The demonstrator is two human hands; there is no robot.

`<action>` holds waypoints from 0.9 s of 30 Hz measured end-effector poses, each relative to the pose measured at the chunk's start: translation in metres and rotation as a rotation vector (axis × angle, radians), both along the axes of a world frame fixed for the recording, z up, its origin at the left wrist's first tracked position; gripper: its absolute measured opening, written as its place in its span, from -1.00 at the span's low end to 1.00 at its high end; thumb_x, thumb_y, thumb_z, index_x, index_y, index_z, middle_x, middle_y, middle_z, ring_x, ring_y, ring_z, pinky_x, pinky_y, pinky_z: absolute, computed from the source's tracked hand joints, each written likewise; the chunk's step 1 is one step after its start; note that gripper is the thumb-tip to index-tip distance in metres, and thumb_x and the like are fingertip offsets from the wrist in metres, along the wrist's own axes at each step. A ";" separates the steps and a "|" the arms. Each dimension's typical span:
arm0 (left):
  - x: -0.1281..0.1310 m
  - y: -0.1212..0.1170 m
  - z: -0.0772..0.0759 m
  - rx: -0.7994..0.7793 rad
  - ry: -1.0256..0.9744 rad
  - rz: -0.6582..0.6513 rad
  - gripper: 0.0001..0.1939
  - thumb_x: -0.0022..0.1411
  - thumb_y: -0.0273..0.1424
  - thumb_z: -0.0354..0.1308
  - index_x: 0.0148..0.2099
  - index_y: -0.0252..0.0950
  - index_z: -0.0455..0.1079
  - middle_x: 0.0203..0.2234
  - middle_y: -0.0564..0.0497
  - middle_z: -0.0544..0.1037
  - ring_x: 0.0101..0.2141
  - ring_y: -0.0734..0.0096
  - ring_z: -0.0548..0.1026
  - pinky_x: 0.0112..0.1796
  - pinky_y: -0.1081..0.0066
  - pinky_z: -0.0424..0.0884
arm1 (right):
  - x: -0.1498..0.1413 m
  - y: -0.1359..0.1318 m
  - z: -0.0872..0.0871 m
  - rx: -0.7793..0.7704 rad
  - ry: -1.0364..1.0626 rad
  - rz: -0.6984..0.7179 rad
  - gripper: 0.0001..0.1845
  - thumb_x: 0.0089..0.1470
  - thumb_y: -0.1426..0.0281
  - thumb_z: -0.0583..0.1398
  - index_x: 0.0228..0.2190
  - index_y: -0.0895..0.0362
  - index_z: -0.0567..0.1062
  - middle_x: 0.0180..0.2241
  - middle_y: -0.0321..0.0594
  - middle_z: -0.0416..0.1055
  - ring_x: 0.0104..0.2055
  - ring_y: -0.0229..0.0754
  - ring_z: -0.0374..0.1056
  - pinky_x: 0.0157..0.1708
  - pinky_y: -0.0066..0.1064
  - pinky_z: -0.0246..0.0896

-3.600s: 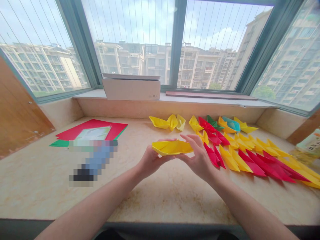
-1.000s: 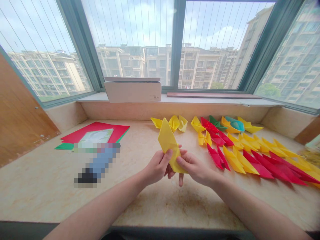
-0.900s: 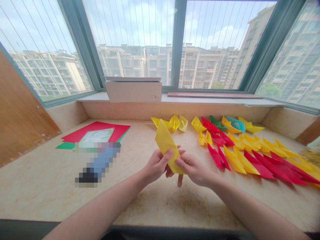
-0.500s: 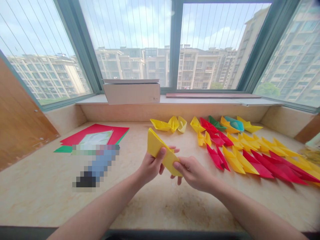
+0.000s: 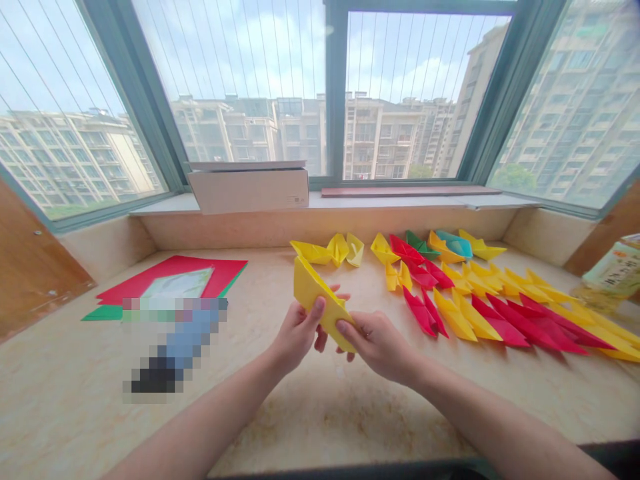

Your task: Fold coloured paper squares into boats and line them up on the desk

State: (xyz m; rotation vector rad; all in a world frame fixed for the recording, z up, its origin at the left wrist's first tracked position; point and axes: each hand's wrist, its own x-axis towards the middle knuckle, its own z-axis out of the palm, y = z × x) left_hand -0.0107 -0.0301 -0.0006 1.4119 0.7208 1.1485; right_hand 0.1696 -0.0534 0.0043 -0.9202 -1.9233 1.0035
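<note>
Far left: a wooden panel (image 5: 30,257) stands at the end of the counter (image 5: 65,380). On the counter you have a red paper sheet (image 5: 173,270) over a green paper sheet (image 5: 103,315), with a pale printed sheet (image 5: 179,283) on top. A pixelated object (image 5: 175,347) lies just in front of them, too blurred to tell. Behind, a cardboard box (image 5: 249,190) sits on the window sill (image 5: 400,201).

Your left hand (image 5: 297,337) presses its thumb on the folded yellow paper boat (image 5: 320,300), fingers curled behind it. Your right hand (image 5: 377,345) pinches the boat's lower tip between thumb and fingers. The boat is held between both hands above the counter, tilted, upper end toward the left.

Further right: a cluster of yellow paper boats (image 5: 325,251), then rows of red, yellow, green and teal paper boats (image 5: 500,320), lying close together. Far right, a plastic package (image 5: 615,270).
</note>
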 end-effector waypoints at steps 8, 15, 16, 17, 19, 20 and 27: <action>0.009 0.000 0.004 0.021 -0.023 0.022 -0.47 0.15 -0.16 0.35 0.09 -0.26 0.38 -0.02 -0.14 0.54 -0.17 0.30 0.53 -0.16 0.34 0.48 | 0.010 0.007 0.004 0.426 -0.463 -0.340 -0.69 0.31 0.25 0.11 0.02 0.04 0.48 -0.24 -0.11 0.60 -0.28 0.02 0.53 -0.34 -0.28 0.34; 0.004 0.002 0.002 -0.022 0.087 0.175 -0.35 0.16 -0.01 0.28 0.16 -0.32 0.38 -0.13 -0.11 0.59 -0.07 0.12 0.50 0.05 0.15 0.32 | 0.002 0.002 0.001 0.366 -0.242 -0.057 -0.59 0.36 0.23 0.04 0.15 0.02 0.40 0.11 -0.10 0.44 0.10 0.05 0.38 0.07 -0.08 0.27; 0.003 0.002 0.004 -0.025 0.102 0.164 -0.36 0.16 0.02 0.26 0.11 -0.34 0.41 -0.16 -0.11 0.60 -0.09 0.13 0.51 0.03 0.17 0.33 | 0.002 0.003 0.001 0.311 -0.168 -0.040 -0.60 0.39 0.22 -0.03 0.08 0.02 0.48 0.04 -0.13 0.49 0.05 0.00 0.41 0.04 -0.11 0.29; 0.003 0.002 0.005 -0.032 0.116 0.142 -0.37 0.17 0.05 0.23 0.08 -0.35 0.44 -0.20 -0.11 0.61 -0.13 0.14 0.52 0.00 0.19 0.35 | 0.003 0.005 0.002 0.251 -0.086 -0.044 -0.56 0.41 0.20 -0.07 0.01 0.03 0.53 -0.03 -0.14 0.53 -0.02 -0.03 0.43 -0.01 -0.15 0.31; 0.004 0.000 0.007 -0.052 0.132 0.081 -0.37 0.21 0.09 0.16 0.02 -0.38 0.48 -0.31 -0.10 0.61 -0.23 0.19 0.53 -0.10 0.25 0.38 | 0.005 0.009 0.002 0.124 0.056 -0.071 -0.52 0.40 0.15 -0.07 -0.07 0.06 0.58 -0.15 -0.15 0.57 -0.13 -0.07 0.46 -0.11 -0.21 0.35; 0.004 -0.001 0.007 -0.064 0.139 0.049 -0.36 0.23 0.10 0.12 0.01 -0.39 0.49 -0.35 -0.09 0.60 -0.29 0.23 0.52 -0.17 0.29 0.39 | 0.006 0.011 0.002 0.068 0.102 -0.077 -0.53 0.38 0.12 -0.02 -0.07 0.07 0.59 -0.18 -0.15 0.57 -0.15 -0.07 0.46 -0.13 -0.22 0.36; 0.007 -0.003 0.005 -0.044 0.223 -0.013 -0.42 0.31 0.04 0.05 -0.03 -0.39 0.53 -0.39 -0.08 0.58 -0.34 0.25 0.51 -0.27 0.34 0.38 | 0.008 0.014 0.004 -0.132 0.151 0.014 -0.54 0.21 0.09 0.23 0.03 0.08 0.52 -0.19 -0.15 0.56 -0.21 -0.07 0.46 -0.21 -0.26 0.36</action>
